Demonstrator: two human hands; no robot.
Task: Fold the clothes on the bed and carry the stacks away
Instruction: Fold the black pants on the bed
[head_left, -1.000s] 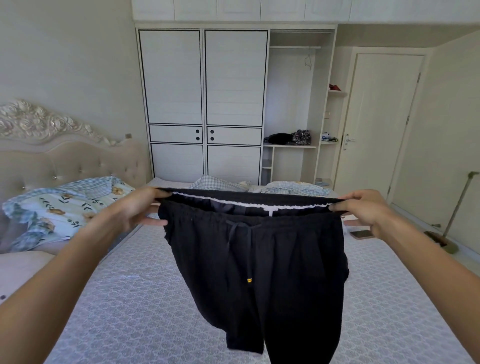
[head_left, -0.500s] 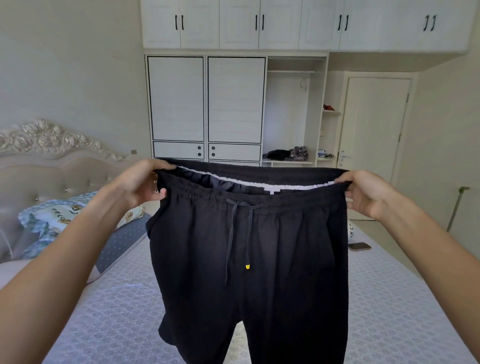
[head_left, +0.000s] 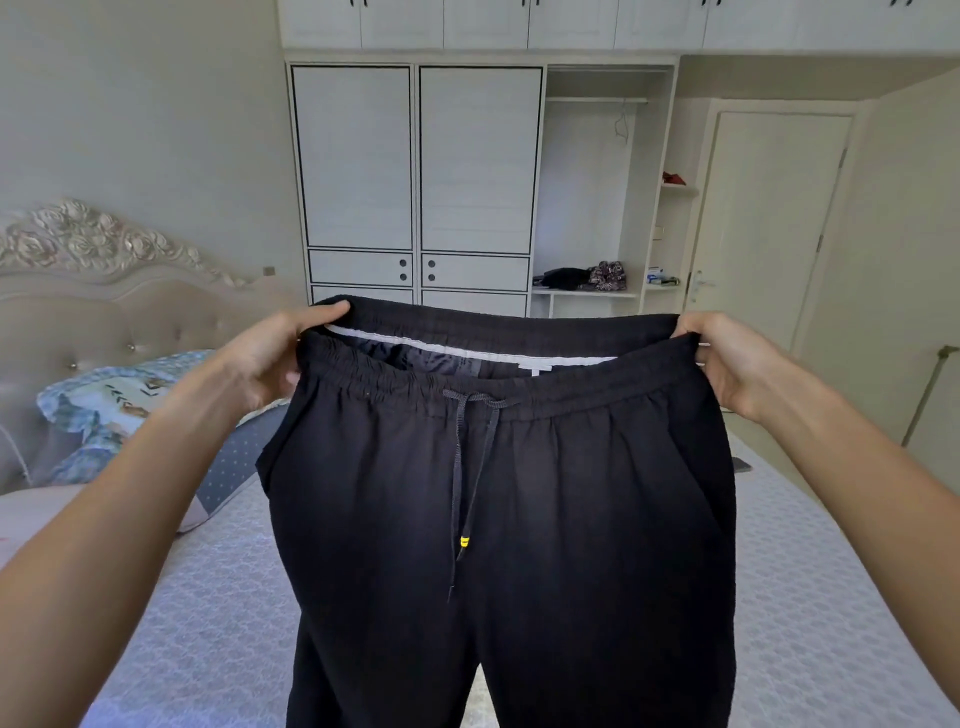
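A pair of black drawstring trousers with an elastic waistband (head_left: 498, 519) is held up in the centre of the frame, filling its lower middle; the legs hang down past the bottom edge. The waistband is stretched wide between two hands held well apart. The left hand (head_left: 270, 364) is clamped on the left end of the waistband, thumb laid over the top edge. The right hand (head_left: 727, 364) is clamped on the right end in the same way. A dark cord with a yellow tip (head_left: 464, 541) hangs down from the front of the waistband, and a white inner strip is seen inside the opening.

Below and behind the trousers, a bed covered with a pale grey patterned spread (head_left: 218, 623) is seen across the lower frame. At the left, a blue floral pillow (head_left: 109, 400) is propped against a padded beige headboard with carved white roses (head_left: 88, 249). Farther back, at upper centre, a white wardrobe with black-lined doors (head_left: 415, 156) is seen; dark folded clothes (head_left: 566, 278) lie on a shelf of its open section. A closed cream door (head_left: 769, 218) stands at the right.
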